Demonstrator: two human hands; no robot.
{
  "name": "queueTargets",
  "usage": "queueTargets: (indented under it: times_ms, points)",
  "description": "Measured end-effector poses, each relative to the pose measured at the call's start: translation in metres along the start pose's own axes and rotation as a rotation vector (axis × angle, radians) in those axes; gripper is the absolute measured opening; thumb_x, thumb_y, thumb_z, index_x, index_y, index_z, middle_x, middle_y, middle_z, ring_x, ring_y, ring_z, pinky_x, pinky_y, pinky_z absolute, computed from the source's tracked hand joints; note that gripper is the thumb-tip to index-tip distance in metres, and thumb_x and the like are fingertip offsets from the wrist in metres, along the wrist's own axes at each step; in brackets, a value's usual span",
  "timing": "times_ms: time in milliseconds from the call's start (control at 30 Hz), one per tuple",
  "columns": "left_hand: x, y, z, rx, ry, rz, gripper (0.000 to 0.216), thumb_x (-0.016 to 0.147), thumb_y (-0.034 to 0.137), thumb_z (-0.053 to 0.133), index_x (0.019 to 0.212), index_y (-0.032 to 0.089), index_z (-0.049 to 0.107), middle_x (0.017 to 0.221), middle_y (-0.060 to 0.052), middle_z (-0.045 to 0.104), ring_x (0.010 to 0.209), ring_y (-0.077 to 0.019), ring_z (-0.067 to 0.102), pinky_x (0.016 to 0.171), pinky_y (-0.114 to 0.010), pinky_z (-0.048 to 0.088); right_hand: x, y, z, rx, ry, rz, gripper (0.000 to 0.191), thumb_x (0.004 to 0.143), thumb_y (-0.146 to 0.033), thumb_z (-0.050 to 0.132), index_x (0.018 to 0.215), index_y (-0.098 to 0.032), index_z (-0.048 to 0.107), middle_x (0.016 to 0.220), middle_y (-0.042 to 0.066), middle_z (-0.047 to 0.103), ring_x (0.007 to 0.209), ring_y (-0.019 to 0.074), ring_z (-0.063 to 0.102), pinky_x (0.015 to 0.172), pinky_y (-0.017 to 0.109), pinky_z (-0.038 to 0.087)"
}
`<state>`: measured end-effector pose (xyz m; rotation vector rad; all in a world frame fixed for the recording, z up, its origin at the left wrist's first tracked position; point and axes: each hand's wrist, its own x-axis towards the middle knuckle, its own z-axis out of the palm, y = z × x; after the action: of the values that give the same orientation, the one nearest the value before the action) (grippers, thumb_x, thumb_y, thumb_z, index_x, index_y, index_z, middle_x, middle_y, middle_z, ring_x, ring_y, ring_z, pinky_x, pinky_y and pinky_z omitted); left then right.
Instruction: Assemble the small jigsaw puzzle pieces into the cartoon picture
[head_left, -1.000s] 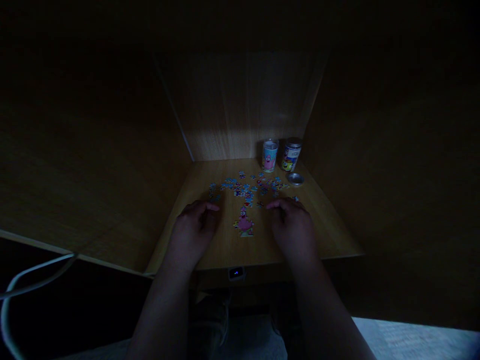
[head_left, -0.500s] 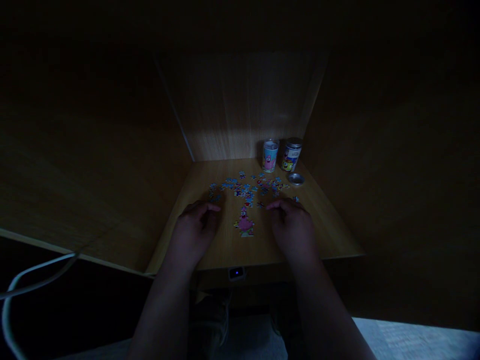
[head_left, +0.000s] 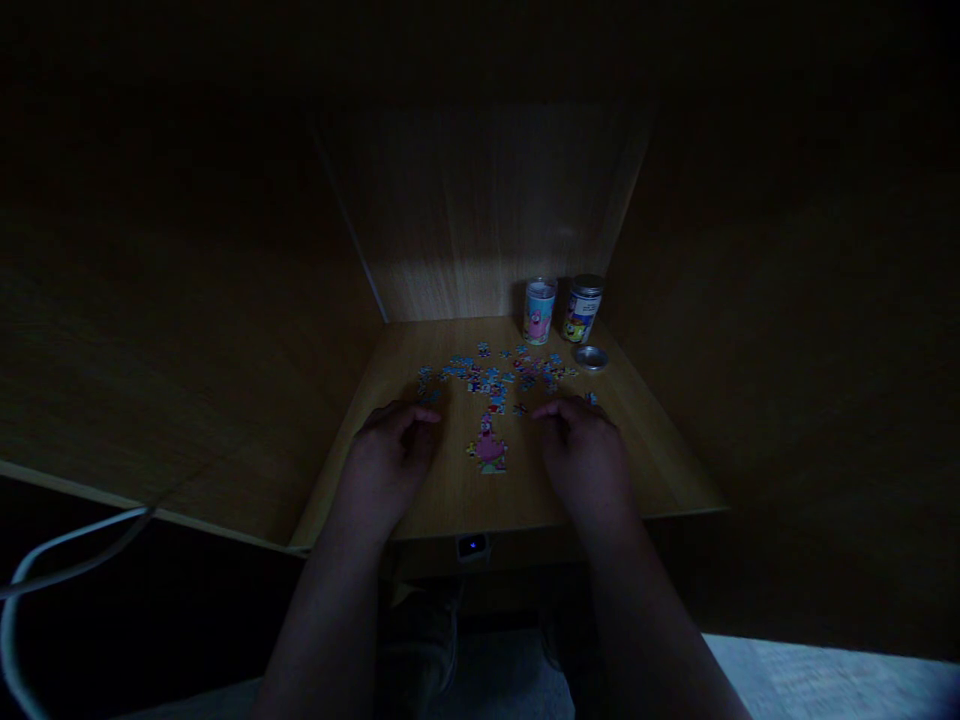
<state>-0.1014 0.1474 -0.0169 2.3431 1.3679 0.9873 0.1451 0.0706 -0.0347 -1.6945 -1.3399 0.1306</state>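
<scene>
On the wooden tabletop, a partly joined jigsaw puzzle (head_left: 491, 455) shows a pink cartoon starfish. My left hand (head_left: 390, 445) rests to its left, index finger stretched inward and thumb apart from it, with nothing seen between them. To the right of the picture rests my right hand (head_left: 585, 450) in a similar pose, its index fingertip close to a loose puzzle piece (head_left: 520, 409). No piece shows in that hand either. The other fingers of both hands are curled and mostly hidden. Beyond the hands lies a spread of loose puzzle pieces (head_left: 491, 382), several of them overlapping.
A cartoon-printed can with a clear top (head_left: 538, 312) and a second can with a metal lid (head_left: 583, 310) stand at the back right. A loose round lid (head_left: 591, 357) lies before them. Wooden panels enclose the dim table (head_left: 450, 510). A small lit device (head_left: 473, 546) is at its front edge.
</scene>
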Motion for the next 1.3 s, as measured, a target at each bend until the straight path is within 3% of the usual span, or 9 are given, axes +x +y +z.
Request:
queueTargets:
  times_ms: [300, 400, 567, 733, 900, 1033, 1167, 1300]
  points:
    - [0.0, 0.0, 0.0, -0.007, 0.001, -0.017, 0.02, 0.102, 0.023, 0.06, 0.105, 0.027, 0.08, 0.11, -0.006, 0.082, 0.105, -0.0287, 0.077, 0.099, -0.046, 0.062, 0.008, 0.015, -0.014, -0.185, 0.03, -0.003, 0.026, 0.099, -0.016, 0.057, 0.109, -0.018, 0.081, 0.111, 0.014, 0.082, 0.105, 0.0338, 0.071, 0.095, 0.046, 0.054]
    - [0.0, 0.0, 0.0, 0.012, -0.006, -0.005, 0.021, 0.1, 0.022, 0.06, 0.105, 0.027, 0.08, 0.111, -0.007, 0.082, 0.106, -0.03, 0.077, 0.098, -0.048, 0.062, 0.014, 0.026, -0.021, -0.3, 0.017, -0.045, 0.029, 0.096, -0.014, 0.058, 0.115, -0.017, 0.08, 0.117, 0.018, 0.08, 0.114, 0.0363, 0.069, 0.105, 0.05, 0.053]
    - [0.001, -0.002, 0.001, 0.027, 0.005, 0.016, 0.022, 0.101, 0.023, 0.058, 0.104, 0.026, 0.079, 0.111, -0.007, 0.082, 0.108, -0.0311, 0.076, 0.1, -0.049, 0.061, 0.014, 0.032, -0.013, -0.356, -0.082, -0.139, 0.043, 0.098, -0.018, 0.06, 0.138, -0.012, 0.073, 0.142, 0.021, 0.073, 0.138, 0.0389, 0.061, 0.122, 0.055, 0.045]
    - [0.001, 0.0, 0.0, 0.028, -0.005, 0.011, 0.021, 0.1, 0.023, 0.058, 0.105, 0.026, 0.079, 0.11, -0.006, 0.082, 0.109, -0.0302, 0.076, 0.1, -0.047, 0.061, 0.006, 0.029, -0.002, -0.371, -0.201, -0.228, 0.056, 0.111, -0.028, 0.05, 0.166, -0.018, 0.054, 0.173, 0.014, 0.052, 0.165, 0.0397, 0.038, 0.134, 0.063, 0.03]
    - [0.002, -0.001, 0.0, 0.022, -0.011, 0.026, 0.021, 0.101, 0.024, 0.058, 0.103, 0.026, 0.079, 0.11, -0.006, 0.082, 0.109, -0.0303, 0.076, 0.102, -0.048, 0.061, 0.003, 0.03, 0.0, -0.421, -0.198, -0.17, 0.055, 0.113, -0.029, 0.045, 0.165, -0.016, 0.054, 0.167, 0.016, 0.059, 0.165, 0.0402, 0.04, 0.133, 0.066, 0.03]
    - [0.001, -0.003, 0.002, 0.03, -0.009, 0.023, 0.022, 0.099, 0.022, 0.059, 0.104, 0.027, 0.079, 0.111, -0.006, 0.082, 0.109, -0.0306, 0.076, 0.099, -0.048, 0.061, 0.003, 0.027, 0.0, -0.443, -0.153, -0.159, 0.057, 0.111, -0.03, 0.048, 0.167, -0.016, 0.052, 0.173, 0.018, 0.05, 0.165, 0.0435, 0.038, 0.132, 0.07, 0.029]
    - [0.0, -0.004, 0.004, 0.027, -0.008, 0.025, 0.02, 0.1, 0.024, 0.059, 0.104, 0.026, 0.079, 0.111, -0.006, 0.082, 0.109, -0.0309, 0.076, 0.099, -0.049, 0.061, 0.003, 0.019, 0.003, -0.375, -0.269, -0.237, 0.059, 0.113, -0.03, 0.044, 0.172, -0.021, 0.046, 0.18, 0.01, 0.041, 0.171, 0.0394, 0.028, 0.138, 0.068, 0.021]
    - [0.001, -0.005, 0.006, 0.029, -0.002, 0.048, 0.022, 0.099, 0.02, 0.058, 0.103, 0.027, 0.079, 0.11, -0.006, 0.082, 0.108, -0.0309, 0.076, 0.098, -0.048, 0.06, 0.003, 0.013, 0.007, -0.352, -0.328, -0.207, 0.062, 0.114, -0.032, 0.042, 0.175, -0.02, 0.041, 0.179, 0.009, 0.042, 0.172, 0.0397, 0.025, 0.139, 0.07, 0.017]
